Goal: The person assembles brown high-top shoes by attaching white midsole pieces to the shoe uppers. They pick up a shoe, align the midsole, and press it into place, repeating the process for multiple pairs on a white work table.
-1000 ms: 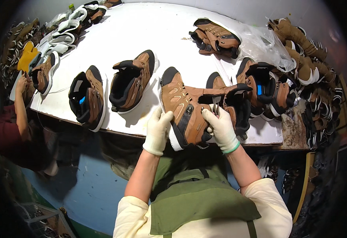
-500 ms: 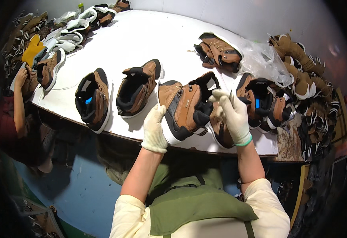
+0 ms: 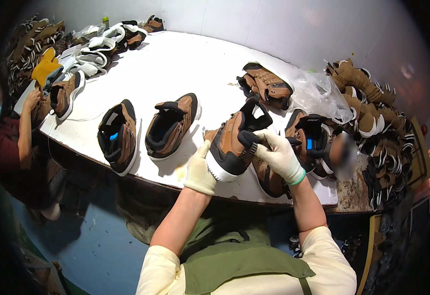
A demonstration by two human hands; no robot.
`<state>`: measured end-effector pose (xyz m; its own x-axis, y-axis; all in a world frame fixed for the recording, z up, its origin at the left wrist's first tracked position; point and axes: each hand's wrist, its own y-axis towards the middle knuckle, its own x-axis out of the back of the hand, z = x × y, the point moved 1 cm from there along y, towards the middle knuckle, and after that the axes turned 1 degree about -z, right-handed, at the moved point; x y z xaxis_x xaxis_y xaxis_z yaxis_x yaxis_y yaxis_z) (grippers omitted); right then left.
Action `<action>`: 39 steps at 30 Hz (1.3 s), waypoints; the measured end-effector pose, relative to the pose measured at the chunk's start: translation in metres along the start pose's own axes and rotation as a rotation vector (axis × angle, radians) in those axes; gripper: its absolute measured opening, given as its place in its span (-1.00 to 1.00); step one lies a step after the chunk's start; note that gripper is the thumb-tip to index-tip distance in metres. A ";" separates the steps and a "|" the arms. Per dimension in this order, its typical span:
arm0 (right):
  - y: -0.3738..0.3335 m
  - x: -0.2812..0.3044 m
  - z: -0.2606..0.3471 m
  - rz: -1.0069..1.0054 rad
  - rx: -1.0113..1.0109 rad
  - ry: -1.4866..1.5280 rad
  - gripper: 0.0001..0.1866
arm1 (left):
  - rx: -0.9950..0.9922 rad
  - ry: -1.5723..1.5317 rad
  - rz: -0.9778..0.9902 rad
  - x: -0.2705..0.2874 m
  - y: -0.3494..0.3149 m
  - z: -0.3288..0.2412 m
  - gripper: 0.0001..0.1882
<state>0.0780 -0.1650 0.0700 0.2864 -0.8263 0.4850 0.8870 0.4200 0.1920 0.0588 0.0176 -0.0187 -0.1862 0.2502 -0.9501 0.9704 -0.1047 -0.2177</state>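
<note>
A brown and black high-top shoe (image 3: 230,132) with a white sole is held tilted above the table's near edge, its black heel turned toward me. My left hand (image 3: 201,168), in a whitish knit glove, grips it by the sole and side. My right hand (image 3: 283,160), gloved alike with a green cuff edge, has its fingers closed at the black padded collar by the heel. Behind the right hand another brown shoe (image 3: 270,178) is partly hidden. Two matching shoes, a nearer one (image 3: 118,137) and a second one (image 3: 172,127), stand to the left.
More brown shoes (image 3: 306,132) crowd the right, beside a clear plastic bag (image 3: 325,96) and piled brown uppers (image 3: 360,81). One shoe (image 3: 269,84) lies farther back on the white table (image 3: 195,54). At left, a co-worker's hand (image 3: 32,101) is near a shoe (image 3: 66,96); white soles (image 3: 97,54) lie beyond.
The held shoe has turned so its heel faces me more. My right hand has moved from raised, spread fingers to a closed grip at the collar. The whole view has shifted slightly.
</note>
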 end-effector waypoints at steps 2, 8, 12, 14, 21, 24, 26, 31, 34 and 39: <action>-0.001 -0.002 0.002 -0.035 -0.014 0.121 -0.72 | -0.008 -0.024 -0.007 -0.003 -0.002 0.002 -0.63; -0.003 0.008 0.008 -0.016 -0.067 0.132 -0.72 | -0.030 -0.094 0.035 -0.008 -0.003 0.006 -0.63; -0.007 0.006 0.010 -0.059 0.003 0.133 -0.71 | -0.045 -0.049 0.013 -0.012 -0.008 0.007 -0.64; -0.006 0.007 0.011 -0.054 -0.010 0.104 -0.71 | -0.054 -0.043 0.018 -0.012 -0.009 0.007 -0.63; 0.036 0.014 0.039 -0.108 0.003 -0.027 -0.74 | -0.144 0.152 0.159 -0.019 -0.028 -0.001 -0.40; 0.068 0.003 0.056 -0.065 0.197 -0.164 -0.73 | -0.142 0.232 0.251 -0.022 -0.051 -0.003 -0.22; 0.083 -0.006 0.067 0.047 0.201 -0.327 -0.75 | -0.195 0.232 0.320 -0.020 -0.060 -0.005 -0.24; 0.101 -0.035 0.076 0.179 0.044 -0.492 -0.72 | -0.219 0.125 0.237 -0.014 -0.070 -0.019 -0.39; 0.095 -0.045 0.091 0.222 0.053 -0.344 -0.60 | -0.214 0.017 0.217 -0.005 -0.075 -0.022 -0.47; 0.099 -0.050 0.077 0.233 0.104 -0.299 -0.63 | -0.192 -0.041 0.223 0.002 -0.079 -0.016 -0.48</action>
<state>0.1239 -0.0531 0.1306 0.3444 -0.5648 0.7499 0.7647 0.6322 0.1250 -0.0160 0.0423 0.0002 0.0322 0.2017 -0.9789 0.9987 0.0327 0.0396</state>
